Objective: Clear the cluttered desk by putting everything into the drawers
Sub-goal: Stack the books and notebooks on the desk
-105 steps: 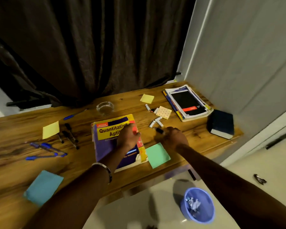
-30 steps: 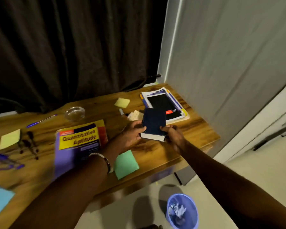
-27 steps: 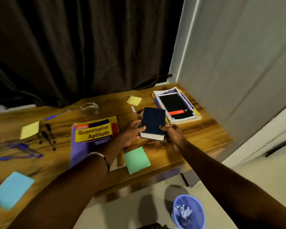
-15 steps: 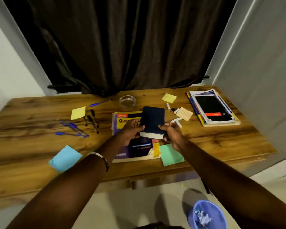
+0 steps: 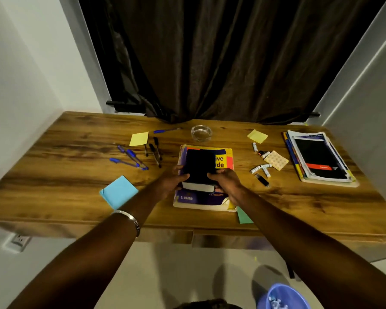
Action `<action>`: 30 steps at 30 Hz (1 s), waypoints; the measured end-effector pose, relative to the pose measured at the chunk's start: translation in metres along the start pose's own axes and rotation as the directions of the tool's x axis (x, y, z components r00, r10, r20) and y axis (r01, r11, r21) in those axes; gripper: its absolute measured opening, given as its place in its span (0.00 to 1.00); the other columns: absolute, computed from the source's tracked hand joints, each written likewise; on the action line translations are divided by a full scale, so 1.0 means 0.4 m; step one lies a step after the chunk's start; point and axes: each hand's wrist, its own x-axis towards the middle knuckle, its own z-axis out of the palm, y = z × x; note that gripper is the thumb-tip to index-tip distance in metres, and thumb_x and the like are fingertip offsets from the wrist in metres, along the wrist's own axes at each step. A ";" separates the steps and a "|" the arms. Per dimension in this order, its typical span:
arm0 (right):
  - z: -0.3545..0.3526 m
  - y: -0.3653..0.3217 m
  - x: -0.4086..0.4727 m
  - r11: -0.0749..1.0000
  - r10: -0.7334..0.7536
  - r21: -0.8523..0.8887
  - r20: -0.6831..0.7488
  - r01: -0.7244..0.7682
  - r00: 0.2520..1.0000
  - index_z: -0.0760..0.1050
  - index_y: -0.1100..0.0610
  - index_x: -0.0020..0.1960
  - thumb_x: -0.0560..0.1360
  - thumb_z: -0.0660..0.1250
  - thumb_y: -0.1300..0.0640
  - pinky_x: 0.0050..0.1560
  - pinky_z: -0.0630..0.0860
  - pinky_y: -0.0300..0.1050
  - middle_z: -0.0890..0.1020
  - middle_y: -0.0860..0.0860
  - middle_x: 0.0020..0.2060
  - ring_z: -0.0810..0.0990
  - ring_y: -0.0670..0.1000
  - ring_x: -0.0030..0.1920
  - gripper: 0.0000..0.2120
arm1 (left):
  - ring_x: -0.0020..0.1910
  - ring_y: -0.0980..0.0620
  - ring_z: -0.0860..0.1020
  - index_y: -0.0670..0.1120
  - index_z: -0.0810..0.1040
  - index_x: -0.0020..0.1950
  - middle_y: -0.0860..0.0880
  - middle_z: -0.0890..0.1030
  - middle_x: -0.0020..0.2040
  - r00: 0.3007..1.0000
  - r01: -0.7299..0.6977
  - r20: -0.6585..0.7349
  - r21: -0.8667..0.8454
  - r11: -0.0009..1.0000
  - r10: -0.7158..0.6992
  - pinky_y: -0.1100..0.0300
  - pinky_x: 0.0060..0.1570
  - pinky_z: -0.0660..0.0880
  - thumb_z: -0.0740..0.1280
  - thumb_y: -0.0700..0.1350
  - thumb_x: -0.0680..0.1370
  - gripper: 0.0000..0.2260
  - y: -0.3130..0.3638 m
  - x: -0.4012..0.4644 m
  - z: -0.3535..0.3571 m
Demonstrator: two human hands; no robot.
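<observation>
Books come first: a dark blue book (image 5: 198,167) sits on top of the big yellow-and-purple textbook (image 5: 204,198) in the middle of the table (image 5: 65,197), and both hands have hold of it. The left hand (image 5: 173,181) grips its near left corner, the right hand (image 5: 226,182) its near right corner, fingers curled round the edges. Whether the small book rests fully on the textbook or hangs just above it cannot be told.

My reading is that the step in hand is stacking books to carry as one load. Next, the hands would need to get under the textbook and lift the pair level, so the top book does not slide off. No open drawer shows; a drawer front (image 5: 232,240) seems to run under the table's near edge, and one would have to be pulled out first.

Around the stack lie a green sticky pad (image 5: 243,216) partly tucked under the textbook's near right corner, a blue sticky pad (image 5: 118,191) to the left, blue and black pens (image 5: 140,155), two yellow sticky pads (image 5: 139,138), a glass dish (image 5: 201,132) just behind, small batteries (image 5: 260,168) and a pile of magazines (image 5: 319,159) at far right. A wastebasket (image 5: 283,297) stands on the floor below. Loose pens and batteries could roll if the table is jolted.
</observation>
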 end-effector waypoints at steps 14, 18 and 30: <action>0.023 0.037 -0.033 0.968 -0.078 -0.240 0.003 0.077 0.997 0.79 0.56 0.54 0.72 0.74 0.54 0.42 0.83 0.46 0.83 0.50 0.47 0.82 0.50 0.49 0.13 | 0.51 0.48 0.77 0.41 0.69 0.70 0.41 0.79 0.54 0.994 -0.040 -0.104 0.041 0.998 0.044 0.62 0.40 0.76 0.67 0.35 0.76 0.22 -0.063 -0.079 -0.012; 0.026 0.051 -0.034 0.847 -0.188 -0.521 -0.108 0.106 0.976 0.82 0.55 0.49 0.70 0.74 0.49 0.44 0.83 0.48 0.84 0.51 0.46 0.83 0.51 0.43 0.12 | 0.49 0.50 0.77 0.40 0.69 0.70 0.44 0.79 0.51 0.989 -0.063 -0.130 0.063 0.996 0.071 0.64 0.41 0.76 0.66 0.33 0.77 0.22 -0.072 -0.091 -0.002; -0.033 0.044 -0.071 0.713 -0.321 -0.670 -0.054 0.204 0.945 0.81 0.55 0.55 0.76 0.65 0.52 0.52 0.74 0.41 0.83 0.55 0.54 0.80 0.56 0.56 0.11 | 0.58 0.48 0.76 0.45 0.73 0.67 0.46 0.77 0.62 0.913 -0.136 -0.212 0.645 0.752 0.348 0.59 0.51 0.75 0.67 0.45 0.77 0.18 -0.053 -0.078 0.021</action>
